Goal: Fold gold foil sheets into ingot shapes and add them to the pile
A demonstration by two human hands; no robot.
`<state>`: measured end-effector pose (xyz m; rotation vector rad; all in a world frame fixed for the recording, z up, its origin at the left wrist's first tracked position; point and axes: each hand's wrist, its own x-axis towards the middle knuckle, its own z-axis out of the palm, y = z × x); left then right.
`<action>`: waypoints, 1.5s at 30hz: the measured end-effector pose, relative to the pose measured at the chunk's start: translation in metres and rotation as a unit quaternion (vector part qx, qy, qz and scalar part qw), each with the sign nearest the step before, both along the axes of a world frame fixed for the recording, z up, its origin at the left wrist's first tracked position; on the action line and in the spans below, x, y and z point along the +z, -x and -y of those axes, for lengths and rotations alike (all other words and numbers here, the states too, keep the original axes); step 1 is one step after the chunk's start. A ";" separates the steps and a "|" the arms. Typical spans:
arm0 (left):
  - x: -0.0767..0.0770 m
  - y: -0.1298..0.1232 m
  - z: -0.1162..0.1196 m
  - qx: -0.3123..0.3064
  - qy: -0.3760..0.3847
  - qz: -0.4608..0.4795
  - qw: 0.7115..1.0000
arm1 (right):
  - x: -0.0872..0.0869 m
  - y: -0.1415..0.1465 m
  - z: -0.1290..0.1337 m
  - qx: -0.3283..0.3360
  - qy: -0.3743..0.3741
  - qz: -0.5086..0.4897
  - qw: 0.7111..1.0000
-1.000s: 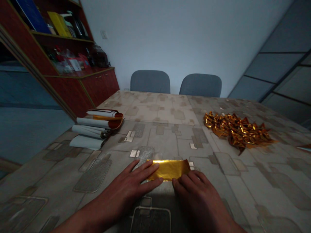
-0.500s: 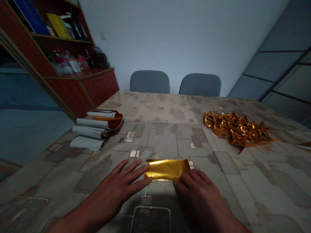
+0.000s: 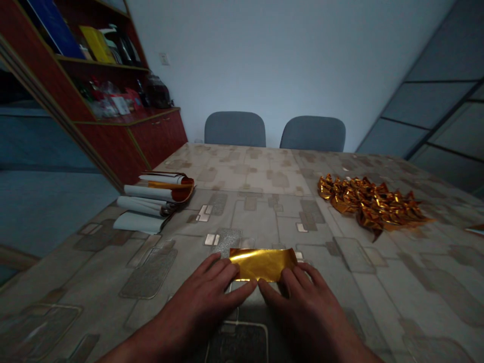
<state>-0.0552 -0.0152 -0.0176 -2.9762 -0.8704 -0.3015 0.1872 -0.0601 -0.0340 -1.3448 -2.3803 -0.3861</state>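
Note:
A folded strip of shiny gold foil paper (image 3: pixel 262 263) lies crosswise on the table in front of me. My left hand (image 3: pixel 214 287) is at its left end, with curled fingers on the paper and the thumb along the near edge. At the right end, my right hand (image 3: pixel 302 292) has its fingers bent over the paper and its thumb against the same edge. The two thumb tips almost meet at the middle of that edge. Both hands are closed on the strip.
Folded gold foil pieces (image 3: pixel 372 201) are heaped at the right. A bent stack of foil-backed sheets (image 3: pixel 147 204) lies at the left. The patterned table (image 3: pixel 260 176) reaches two grey chairs (image 3: pixel 235 128). Another piece (image 3: pixel 475 230) shows at the right edge.
My left hand has moved right and curled from spread fingers, its thumb now at the middle of the paper's near edge. My right thumb has shifted slightly left. The view has shifted a little.

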 end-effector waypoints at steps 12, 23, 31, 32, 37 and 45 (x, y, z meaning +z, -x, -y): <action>-0.006 -0.002 0.001 0.022 0.028 0.004 0.999 | 0.015 -0.008 0.003 0.007 0.065 0.020 0.998; 0.003 0.010 -0.004 0.001 0.018 0.000 1.000 | 0.019 -0.020 0.003 -0.028 0.020 0.011 0.999; -0.013 0.039 -0.009 -0.007 0.000 -0.011 1.000 | 0.011 -0.025 0.004 -0.056 0.029 0.022 0.998; -0.012 0.042 -0.009 -0.008 0.003 -0.012 1.000 | 0.011 -0.026 0.004 -0.051 0.029 0.020 0.998; -0.006 0.047 -0.010 -0.011 0.017 -0.006 1.000 | 0.015 -0.029 0.002 -0.045 0.019 0.028 0.998; 0.009 0.003 -0.022 0.007 0.015 -0.012 1.000 | 0.028 -0.032 -0.007 -0.046 0.028 0.045 0.998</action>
